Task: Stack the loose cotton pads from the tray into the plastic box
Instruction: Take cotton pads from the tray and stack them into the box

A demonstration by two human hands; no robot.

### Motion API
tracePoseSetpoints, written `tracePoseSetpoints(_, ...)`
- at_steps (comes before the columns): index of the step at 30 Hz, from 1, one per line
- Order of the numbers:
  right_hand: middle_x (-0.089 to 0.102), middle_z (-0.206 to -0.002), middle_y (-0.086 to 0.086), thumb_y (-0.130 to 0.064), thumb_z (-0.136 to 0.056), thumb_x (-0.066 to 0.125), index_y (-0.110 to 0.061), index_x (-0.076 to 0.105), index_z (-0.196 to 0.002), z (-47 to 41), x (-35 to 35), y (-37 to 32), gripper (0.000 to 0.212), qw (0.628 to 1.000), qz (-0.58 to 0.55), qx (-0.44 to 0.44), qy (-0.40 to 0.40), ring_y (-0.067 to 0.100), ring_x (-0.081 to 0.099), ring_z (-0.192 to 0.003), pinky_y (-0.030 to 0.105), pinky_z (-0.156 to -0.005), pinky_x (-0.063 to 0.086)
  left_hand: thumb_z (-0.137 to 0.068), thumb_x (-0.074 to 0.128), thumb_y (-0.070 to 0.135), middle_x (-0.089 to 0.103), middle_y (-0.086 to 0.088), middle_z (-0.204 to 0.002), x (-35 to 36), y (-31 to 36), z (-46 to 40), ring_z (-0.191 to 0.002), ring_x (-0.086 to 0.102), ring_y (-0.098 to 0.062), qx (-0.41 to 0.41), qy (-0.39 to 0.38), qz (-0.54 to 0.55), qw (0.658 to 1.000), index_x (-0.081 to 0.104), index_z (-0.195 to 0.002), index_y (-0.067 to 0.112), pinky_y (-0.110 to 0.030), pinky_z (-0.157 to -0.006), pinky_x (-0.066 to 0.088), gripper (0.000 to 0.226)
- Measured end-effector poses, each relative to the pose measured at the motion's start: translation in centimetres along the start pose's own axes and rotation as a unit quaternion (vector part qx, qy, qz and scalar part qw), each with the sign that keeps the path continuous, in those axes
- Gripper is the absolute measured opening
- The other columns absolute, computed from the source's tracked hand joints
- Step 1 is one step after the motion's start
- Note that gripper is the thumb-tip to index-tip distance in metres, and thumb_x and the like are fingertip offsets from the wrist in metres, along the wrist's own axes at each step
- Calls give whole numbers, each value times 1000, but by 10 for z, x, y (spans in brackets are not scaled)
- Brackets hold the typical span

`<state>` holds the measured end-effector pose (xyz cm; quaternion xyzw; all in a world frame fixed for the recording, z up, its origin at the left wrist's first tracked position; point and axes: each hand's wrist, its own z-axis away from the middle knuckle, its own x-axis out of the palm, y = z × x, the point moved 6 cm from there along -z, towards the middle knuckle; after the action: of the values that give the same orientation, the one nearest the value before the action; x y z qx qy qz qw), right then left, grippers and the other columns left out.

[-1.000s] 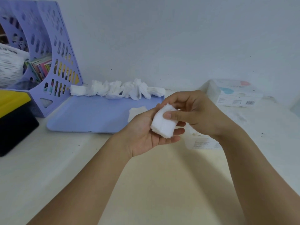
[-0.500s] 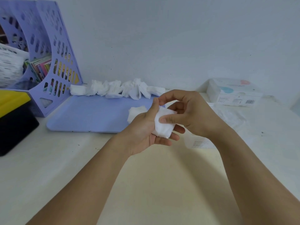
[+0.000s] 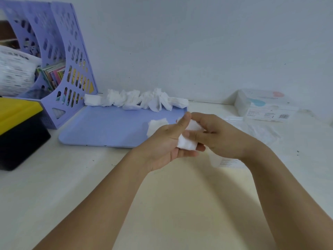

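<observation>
Holding a small stack of cotton pads (image 3: 187,142) in the left hand (image 3: 162,147), right hand (image 3: 218,136) pinching it too, more pads (image 3: 135,100) on the blue tray (image 3: 108,127), pale worktop (image 3: 72,177) below

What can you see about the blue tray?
The blue tray is flat, pale lavender-blue, plastic-looking, with rounded corners. It lies level on the white table, beside the purple file rack. A row of loose cotton pads rests along its far edge, and one pad lies near its right end.
</observation>
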<state>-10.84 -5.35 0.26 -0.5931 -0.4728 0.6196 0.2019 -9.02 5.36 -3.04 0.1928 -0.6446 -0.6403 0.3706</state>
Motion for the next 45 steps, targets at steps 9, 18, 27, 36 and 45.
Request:
tracePoseSetpoints(9,73,-97,16,3,-85,74,-1,69,-106,5,-48,14,21,962,-70,8,264,31,71,-89,36,-74,63,-100,53,47,62,3,-134,-118,27,-5,-122,58,-19,121,392,-431,803,57,-134,21,-32,-97,46,42)
tracePoseSetpoints(18,74,-94,15,0,-85,75,-3,70,-104,5,-49,19,19,963,-49,17,265,24,70,-76,43,-76,60,-97,65,28,52,-2,-141,-123,-6,-36,-119,55,-21,-26,192,-436,879,41,-149,23,-30,-91,49,57)
tracePoseSetpoints(27,73,-101,15,8,-79,77,-4,70,-107,4,-33,7,31,986,-115,-6,117,21,70,-88,35,-81,58,-84,80,11,62,3,-116,-79,6,-22,-92,65,-7,81,189,-252,946,47,-133,33,-20,-67,52,63)
tracePoseSetpoints(36,73,-88,8,2,-69,88,-9,71,-101,-1,-20,6,38,994,-24,-5,103,24,69,-74,32,-70,58,-93,59,-4,76,5,-82,-33,-2,-14,-72,70,-8,63,116,-145,981,73,-102,19,-21,-59,54,28)
tracePoseSetpoints(45,76,-90,3,1,-73,84,-17,76,-98,-2,-29,13,31,989,19,-4,148,23,71,-83,31,-75,57,-108,34,23,71,-17,-120,-19,-9,-17,-101,73,-38,5,78,-51,996,67,-125,16,-40,-76,62,37)
